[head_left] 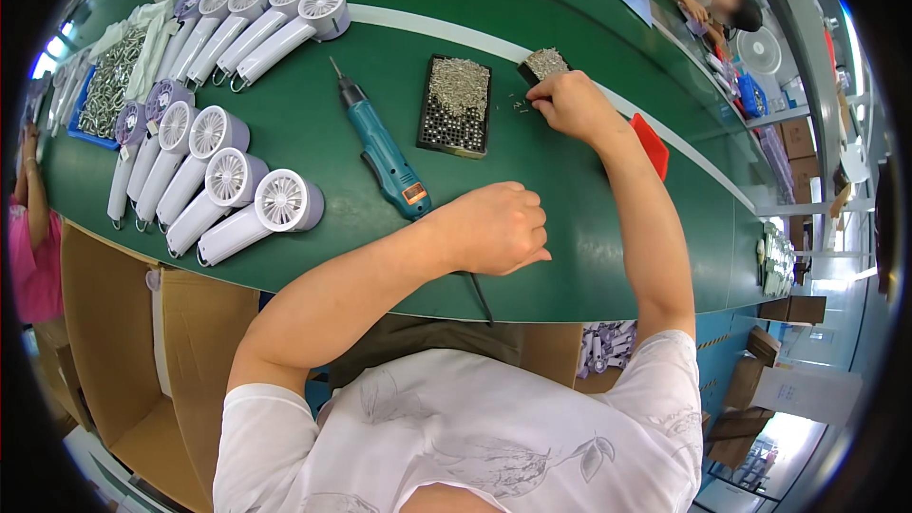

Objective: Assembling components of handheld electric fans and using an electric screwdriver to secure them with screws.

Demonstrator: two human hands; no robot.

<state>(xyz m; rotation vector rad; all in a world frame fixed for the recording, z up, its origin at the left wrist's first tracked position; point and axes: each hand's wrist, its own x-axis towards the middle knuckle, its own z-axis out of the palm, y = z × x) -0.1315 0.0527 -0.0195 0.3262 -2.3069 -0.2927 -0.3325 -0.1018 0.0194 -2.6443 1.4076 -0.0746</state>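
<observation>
My left hand (499, 228) is a loose fist, palm down over the bench; what its fingers hold, if anything, is hidden. Beside its wrist lies a teal electric screwdriver (382, 154), bit pointing away, and a dark cord (482, 299) shows below the hand. My right hand (575, 104) reaches far forward with its fingertips pinched together at a small dark box (546, 64) of screws. Anything in that pinch is too small to make out. A few loose screws (519, 103) are scattered by those fingers. Between the hands stands a black screw tray (456, 106), heaped with screws at its far end.
Two rows of white and lilac handheld fans (271, 19) lie at the left of the green bench (560, 256). Behind them is a blue bin (95, 123) of metal hooks. A red tray (650, 145) sits by my right forearm. A cardboard box (123, 351) stands below; people work nearby.
</observation>
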